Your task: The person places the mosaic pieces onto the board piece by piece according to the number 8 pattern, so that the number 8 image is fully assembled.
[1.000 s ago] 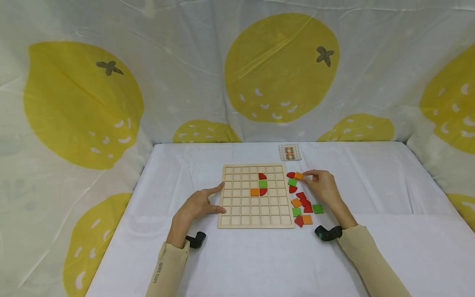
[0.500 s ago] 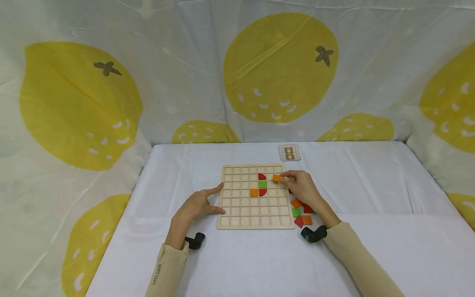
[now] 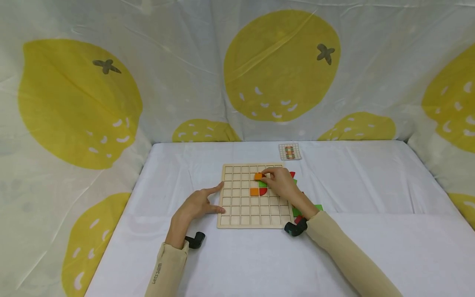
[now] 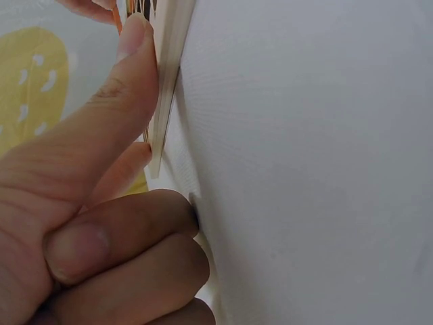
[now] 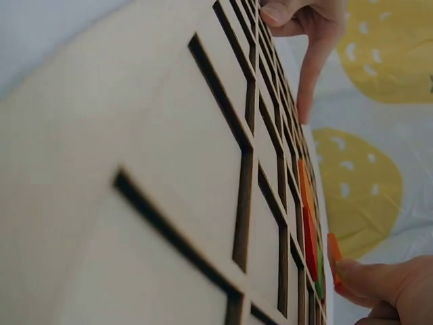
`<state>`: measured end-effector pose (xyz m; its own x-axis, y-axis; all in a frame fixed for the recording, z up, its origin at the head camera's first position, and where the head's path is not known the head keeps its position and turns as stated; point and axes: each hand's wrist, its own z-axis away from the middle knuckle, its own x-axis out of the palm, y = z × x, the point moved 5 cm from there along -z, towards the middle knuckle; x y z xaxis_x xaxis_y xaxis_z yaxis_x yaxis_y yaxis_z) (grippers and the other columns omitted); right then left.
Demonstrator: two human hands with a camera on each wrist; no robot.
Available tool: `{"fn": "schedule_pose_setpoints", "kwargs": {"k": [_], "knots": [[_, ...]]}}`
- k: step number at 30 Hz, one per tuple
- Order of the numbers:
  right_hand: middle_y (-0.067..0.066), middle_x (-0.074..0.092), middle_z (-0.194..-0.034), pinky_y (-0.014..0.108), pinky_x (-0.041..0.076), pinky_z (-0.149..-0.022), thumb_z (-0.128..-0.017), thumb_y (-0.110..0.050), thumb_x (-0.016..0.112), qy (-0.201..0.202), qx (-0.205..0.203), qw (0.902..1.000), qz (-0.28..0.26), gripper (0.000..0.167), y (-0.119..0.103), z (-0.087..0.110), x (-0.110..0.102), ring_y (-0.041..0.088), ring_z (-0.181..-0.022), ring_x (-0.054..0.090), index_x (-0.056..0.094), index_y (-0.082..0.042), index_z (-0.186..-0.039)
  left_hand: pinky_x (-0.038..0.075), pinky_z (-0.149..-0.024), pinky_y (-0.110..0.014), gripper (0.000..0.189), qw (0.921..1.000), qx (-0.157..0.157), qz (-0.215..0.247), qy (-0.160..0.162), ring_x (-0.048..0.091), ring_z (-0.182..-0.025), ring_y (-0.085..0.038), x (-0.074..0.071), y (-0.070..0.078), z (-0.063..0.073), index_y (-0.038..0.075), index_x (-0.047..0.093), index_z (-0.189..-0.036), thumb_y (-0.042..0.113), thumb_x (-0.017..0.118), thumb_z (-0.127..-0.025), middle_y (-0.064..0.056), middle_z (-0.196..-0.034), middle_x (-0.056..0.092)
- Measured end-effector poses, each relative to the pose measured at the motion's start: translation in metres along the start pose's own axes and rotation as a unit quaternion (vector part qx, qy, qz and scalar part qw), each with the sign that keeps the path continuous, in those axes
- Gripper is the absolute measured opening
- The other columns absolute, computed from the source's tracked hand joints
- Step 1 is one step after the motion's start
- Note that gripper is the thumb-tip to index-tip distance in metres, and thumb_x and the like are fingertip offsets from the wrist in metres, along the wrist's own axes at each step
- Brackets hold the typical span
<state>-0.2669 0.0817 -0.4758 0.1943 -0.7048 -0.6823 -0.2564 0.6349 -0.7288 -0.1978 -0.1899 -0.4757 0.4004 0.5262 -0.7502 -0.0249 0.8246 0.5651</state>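
A square wooden grid board lies on the table. My left hand is at its left edge, with the thumb and straight index finger touching the rim and the other fingers curled under. Over the upper part of the grid, my right hand pinches an orange square tile between thumb and fingers, slightly above the board in the right wrist view. Below it, a green square tile, a red quarter-circle tile and another orange square tile sit in cells. A further red tile is mostly hidden by my fingers.
Right of the board, loose red and green tiles show partly from behind my right forearm. A small printed pattern card lies behind the board. A lemon-print cloth hangs at the back of the white-covered table.
My right hand has carried the orange square tile from the loose pile leftward over the board, to just left of the upper red tile. My left hand has stayed at the board's edge.
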Motion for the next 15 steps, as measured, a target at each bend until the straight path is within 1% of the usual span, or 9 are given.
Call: {"fn": "schedule_pose_setpoints", "kwargs": {"k": [3,6,10,13,15], "knots": [[-0.003,0.036,-0.057,0.023,0.025,-0.053,-0.098,-0.018,0.073,0.001,-0.005,0.9999,0.016,0.027,-0.003,-0.003,0.001,0.011,-0.05,0.032,0.076,-0.002,-0.119,0.036,-0.068,-0.031,0.096,1.0,-0.001,0.0,0.0,0.038,-0.065,-0.014,0.0,0.0,0.0,0.035,0.035,-0.161,0.041,0.087,-0.081,0.002,-0.069,0.043],[-0.003,0.037,-0.055,0.023,0.026,-0.053,-0.097,-0.017,0.074,-0.002,-0.011,0.9995,0.029,0.028,-0.005,-0.007,0.002,0.011,-0.048,0.032,0.075,-0.002,-0.121,0.037,-0.069,-0.031,0.096,1.0,-0.002,0.001,0.0,0.039,-0.066,-0.014,0.0,0.0,0.001,0.034,0.035,-0.161,0.04,0.087,-0.081,0.001,-0.07,0.045],[-0.004,0.037,-0.052,0.023,0.027,-0.051,-0.096,-0.019,0.076,-0.008,-0.011,0.9998,0.016,0.031,-0.004,-0.01,0.002,0.01,-0.046,0.031,0.075,-0.002,-0.123,0.037,-0.069,-0.031,0.096,1.0,-0.002,0.002,0.001,0.04,-0.066,-0.014,0.0,0.001,0.001,0.034,0.035,-0.161,0.04,0.087,-0.081,0.001,-0.07,0.045],[-0.004,0.037,-0.052,0.023,0.028,-0.051,-0.095,-0.018,0.077,-0.007,-0.003,1.0,0.0,0.029,-0.002,-0.012,0.003,0.01,-0.046,0.033,0.077,-0.005,-0.12,0.037,-0.069,-0.031,0.096,1.0,-0.001,0.001,0.003,0.039,-0.067,-0.014,-0.001,0.001,0.001,0.034,0.035,-0.161,0.04,0.087,-0.081,0.001,-0.07,0.044],[-0.004,0.038,-0.054,0.023,0.028,-0.054,-0.094,-0.017,0.077,-0.005,0.0,1.0,-0.001,0.026,-0.001,-0.013,0.005,0.01,-0.049,0.034,0.078,-0.006,-0.118,0.037,-0.07,-0.031,0.096,1.0,0.0,0.001,0.004,0.039,-0.067,-0.014,-0.001,0.001,0.001,0.034,0.035,-0.161,0.041,0.087,-0.081,0.002,-0.07,0.043]]}}
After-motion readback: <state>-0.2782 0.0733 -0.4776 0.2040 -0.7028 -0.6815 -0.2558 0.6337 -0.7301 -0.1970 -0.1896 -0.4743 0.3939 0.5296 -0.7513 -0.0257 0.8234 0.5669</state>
